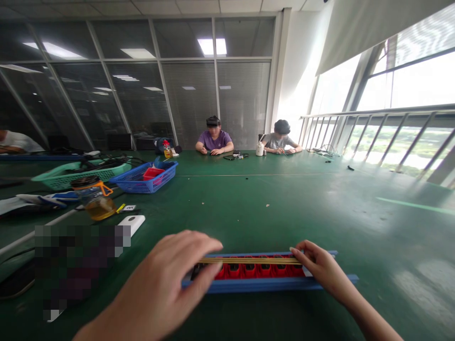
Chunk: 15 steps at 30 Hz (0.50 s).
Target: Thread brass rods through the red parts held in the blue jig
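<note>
A long blue tray (pixel 249 285) lies on the green table, with a row of red compartments (pixel 250 271) holding small black parts. Thin yellowish sticks (pixel 256 260) run lengthwise above the compartments. At their left end is my left hand (pixel 170 274), its thumb and fingers apart around the sticks without visibly closing on them; it covers the tray's left end. My right hand (pixel 318 265) has its thumb and fingertips closed on the sticks' right end, over the tray's right part.
To the left stand a jar of amber liquid (pixel 99 203), a blue basket (pixel 149 184) with a red box, and a green basket (pixel 57 177). A white object (pixel 135 222) lies nearer. Two people (pixel 215 139) sit across the table; another person's sleeve shows far left.
</note>
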Motion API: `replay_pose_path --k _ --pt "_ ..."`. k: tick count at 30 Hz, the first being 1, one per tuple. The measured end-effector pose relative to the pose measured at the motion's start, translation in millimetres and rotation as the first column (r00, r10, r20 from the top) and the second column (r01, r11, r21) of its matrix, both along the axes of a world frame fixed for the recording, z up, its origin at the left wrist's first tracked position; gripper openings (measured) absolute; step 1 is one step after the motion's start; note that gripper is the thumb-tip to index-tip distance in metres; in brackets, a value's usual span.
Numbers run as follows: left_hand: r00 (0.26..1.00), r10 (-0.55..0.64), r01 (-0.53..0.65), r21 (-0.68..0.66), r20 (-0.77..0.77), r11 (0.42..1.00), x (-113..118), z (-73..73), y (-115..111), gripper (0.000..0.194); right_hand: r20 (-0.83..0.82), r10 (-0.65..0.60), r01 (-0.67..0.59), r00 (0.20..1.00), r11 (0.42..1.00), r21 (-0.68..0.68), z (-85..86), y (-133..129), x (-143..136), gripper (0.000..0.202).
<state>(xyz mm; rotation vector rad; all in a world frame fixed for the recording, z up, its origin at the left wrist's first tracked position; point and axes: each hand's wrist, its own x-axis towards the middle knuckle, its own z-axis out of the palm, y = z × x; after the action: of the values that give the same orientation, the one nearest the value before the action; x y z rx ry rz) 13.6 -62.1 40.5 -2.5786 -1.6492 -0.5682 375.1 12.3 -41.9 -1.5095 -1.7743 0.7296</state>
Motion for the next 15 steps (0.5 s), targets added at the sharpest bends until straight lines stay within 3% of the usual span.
replay_pose_path --k 2,4,6,9,12,15 --pt "0.999 -0.013 0.008 -0.111 -0.044 0.994 -0.2 23.4 36.7 0.030 0.003 -0.003 0.003 1.000 1.000 0.000 -0.4 0.3 0.0 0.036" --pt "0.998 0.007 -0.023 -0.264 -0.062 0.964 -5.9 29.8 64.4 0.034 0.007 -0.008 0.008 1.000 1.000 0.002 -0.6 0.2 -0.3 0.035" --pt "0.998 0.014 -0.039 -0.456 -0.058 0.889 -14.0 22.4 79.3 0.041 0.002 -0.008 0.008 1.000 1.000 0.005 -0.7 0.1 -0.6 0.034" --pt "0.999 0.033 -0.025 -0.582 0.002 0.813 -22.2 4.2 84.3 0.048 -0.013 -0.013 0.014 1.000 1.000 0.016 -1.2 0.0 -0.7 0.035" --pt "0.997 0.025 0.031 -0.633 0.079 0.774 -22.6 -6.0 82.6 0.047 -0.016 -0.025 0.026 1.000 0.999 0.025 -2.4 0.5 -0.5 0.035" --pt "0.996 0.022 0.040 -0.613 0.092 0.789 -21.0 -8.4 81.1 0.047 -0.016 -0.035 0.036 0.999 0.999 0.029 -3.7 0.9 -0.3 0.034"
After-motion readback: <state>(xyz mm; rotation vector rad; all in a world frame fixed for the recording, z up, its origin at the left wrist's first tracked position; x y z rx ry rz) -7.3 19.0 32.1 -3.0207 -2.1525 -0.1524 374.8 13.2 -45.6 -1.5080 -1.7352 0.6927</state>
